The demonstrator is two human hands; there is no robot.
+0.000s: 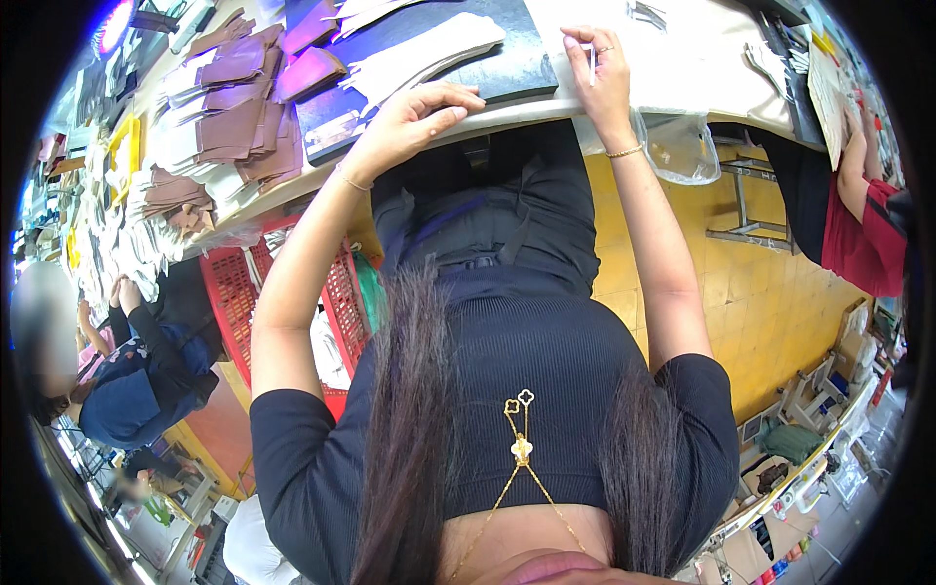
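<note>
My left hand (419, 119) rests at the near edge of a dark board (526, 68) on the table. Its fingers stretch out with the thumb apart, beside a fanned stack of white flat pieces (429, 57); whether they touch is hard to see. My right hand (603, 86) is over the pale tabletop, to the right of the board. Between its fingers stands a slim white stick (591, 64), whose exact kind I cannot make out. Purple-lit brown pieces (310, 74) lie on the left part of the board.
Stacks of brown flat pieces (234, 122) cover the table's left, near a yellow frame (124, 156). A clear plastic bag (680, 148) hangs from the front edge. Red crates (231, 302) stand below left, a metal stool (746, 210) right. Other people sit on both sides.
</note>
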